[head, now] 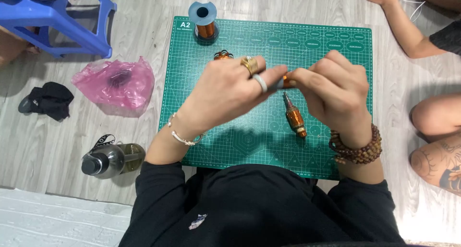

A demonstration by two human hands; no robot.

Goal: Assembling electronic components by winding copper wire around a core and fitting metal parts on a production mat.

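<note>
A small copper-wound armature (286, 80) is pinched between both hands above the green cutting mat (230, 141). The left hand (225, 91) grips its shaft end, and the right hand (333, 88) closes on the other end; winding looks underway. A second armature (294, 116) lies on the mat just below, the wire spool (205, 23) at the far edge.

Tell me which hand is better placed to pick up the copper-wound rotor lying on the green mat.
The right hand, probably. The rotor lies just below it, by its wrist, while the left hand is farther to the side. Both hands pinch a small orange piece, so neither is free.
</note>
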